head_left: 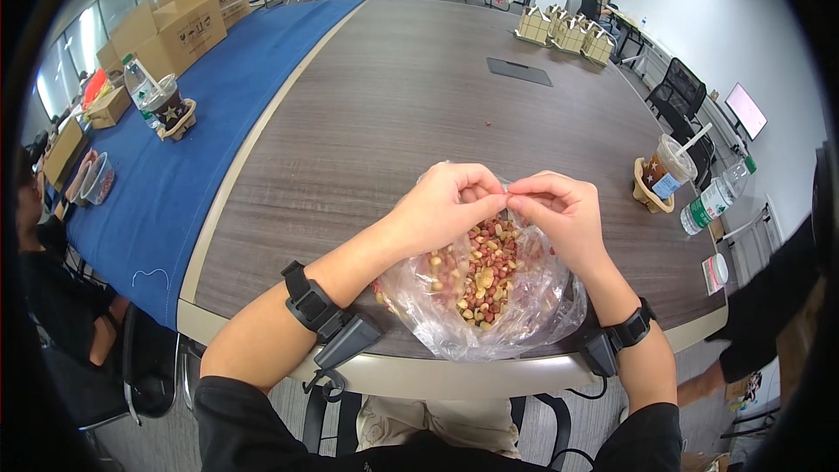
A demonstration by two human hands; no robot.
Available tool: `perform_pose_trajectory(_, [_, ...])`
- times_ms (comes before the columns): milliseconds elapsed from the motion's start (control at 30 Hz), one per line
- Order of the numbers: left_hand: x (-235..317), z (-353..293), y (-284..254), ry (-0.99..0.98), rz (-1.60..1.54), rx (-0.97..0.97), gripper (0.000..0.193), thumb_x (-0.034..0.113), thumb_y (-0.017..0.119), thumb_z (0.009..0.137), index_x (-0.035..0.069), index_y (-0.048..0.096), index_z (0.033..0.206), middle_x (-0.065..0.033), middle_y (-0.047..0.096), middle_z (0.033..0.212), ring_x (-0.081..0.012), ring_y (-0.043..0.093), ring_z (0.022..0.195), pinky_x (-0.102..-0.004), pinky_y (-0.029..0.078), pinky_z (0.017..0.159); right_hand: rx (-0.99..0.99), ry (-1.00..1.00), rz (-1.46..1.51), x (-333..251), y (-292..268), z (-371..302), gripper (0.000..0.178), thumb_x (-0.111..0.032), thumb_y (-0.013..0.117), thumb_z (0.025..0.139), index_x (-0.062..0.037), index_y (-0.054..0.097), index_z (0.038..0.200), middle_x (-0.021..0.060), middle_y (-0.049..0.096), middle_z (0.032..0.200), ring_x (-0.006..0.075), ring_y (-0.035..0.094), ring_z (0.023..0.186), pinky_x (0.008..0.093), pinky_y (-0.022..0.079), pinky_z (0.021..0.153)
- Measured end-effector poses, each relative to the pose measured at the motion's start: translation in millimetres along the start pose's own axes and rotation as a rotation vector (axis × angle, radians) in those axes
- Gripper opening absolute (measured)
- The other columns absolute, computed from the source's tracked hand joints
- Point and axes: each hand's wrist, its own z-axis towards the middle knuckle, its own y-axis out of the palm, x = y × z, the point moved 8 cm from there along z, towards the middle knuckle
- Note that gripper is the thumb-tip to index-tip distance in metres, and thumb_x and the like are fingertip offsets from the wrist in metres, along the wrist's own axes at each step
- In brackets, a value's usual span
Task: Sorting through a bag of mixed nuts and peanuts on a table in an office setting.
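A clear plastic bag (546, 315), its mouth slack and crumpled, sits at the near edge of the wood-grain table (350, 122), in front of the wearer. Inside lie loose kernels that look like peanuts (489, 271), some red-skinned, some pale. Taking the bag as the clock's centre, both hands meet at 12 o'clock, above its far side. The left hand (450, 205) has its thumb pressed toward the index finger, other fingers curled; the right hand (564, 214) mirrors it, and the fingertips touch or nearly touch. Something small may be between them, but I cannot tell what.

Each kernel should be very light, hard and smooth, with papery skin likely to flake and halves likely to split under a firm squeeze; a thumb-and-index grip across the rounded sides suits it. The bag should be limp, slippery and easily torn, its load shifting freely; it would be best gathered by the bunched film at 3 and 9 o'clock, or supported from beneath.

Farther out, an iced-drink cup (669, 170) in a cardboard carrier and a plastic water bottle (718, 198) stand toward 2 o'clock, a white-lidded jar (715, 273) at 3. Open cardboard cartons (188, 26) stand on blue cloth (223, 92) toward 10.
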Motion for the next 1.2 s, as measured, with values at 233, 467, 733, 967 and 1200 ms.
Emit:
perform_pose_trajectory(233, [-2,0,5,-0.013,-0.213,-0.066,0.015,0.015,0.067,0.1,0.001,0.07,0.103,-0.0007,0.07,0.088,-0.0054,0.065,0.082,-0.021,0.051,0.072,0.006,-0.326,-0.286,-26,7,-2,0.02,0.003,0.076,0.084,0.0006,0.077,0.103,0.0096,0.074,0.089,0.015,0.07,0.081,0.0263,0.056,0.074])
perform_pose_trajectory(467, [0,0,1,-0.014,-0.157,0.0,0.017,0.014,0.068,0.1,-0.001,0.072,0.107,-0.0028,0.072,0.088,-0.0064,0.066,0.08,-0.0212,0.051,0.072,0.01,-0.4,-0.435,-34,8,-4,0.017,0.001,0.079,0.081,0.0011,0.076,0.098,0.01,0.075,0.088,0.0161,0.07,0.076,0.0266,0.055,0.07])
perform_pose_trajectory(733, [-1,0,2,-0.021,-0.213,-0.012,0.015,0.013,0.068,0.099,-0.001,0.073,0.105,-0.0042,0.072,0.087,-0.0087,0.068,0.081,-0.0219,0.052,0.072,0.026,-0.492,-0.54,-39,10,-7,0.016,0.0,0.08,0.08,0.0001,0.075,0.095,0.0109,0.074,0.086,0.0199,0.071,0.074,0.0289,0.056,0.067])
perform_pose_trajectory(967, [1,-1,3,-0.053,-0.185,-0.016,0.014,0.011,0.068,0.099,-0.002,0.073,0.101,-0.0067,0.074,0.088,-0.0117,0.071,0.082,-0.0247,0.056,0.074,0.01,-0.58,-0.627,-47,14,-12,0.016,0.001,0.08,0.079,-0.0013,0.074,0.093,0.0105,0.074,0.086,0.0243,0.071,0.075,0.0319,0.056,0.066])
perform_pose_trajectory(1200, [9,-2,0,-0.011,-0.122,-0.016,0.015,0.01,0.067,0.099,-0.003,0.073,0.096,-0.0071,0.074,0.084,-0.012,0.071,0.081,-0.0253,0.056,0.074,0.025,-0.572,-0.604,-47,14,-11,0.017,0.003,0.079,0.079,-0.0011,0.075,0.094,0.0113,0.075,0.086,0.0236,0.072,0.075,0.0302,0.057,0.066])
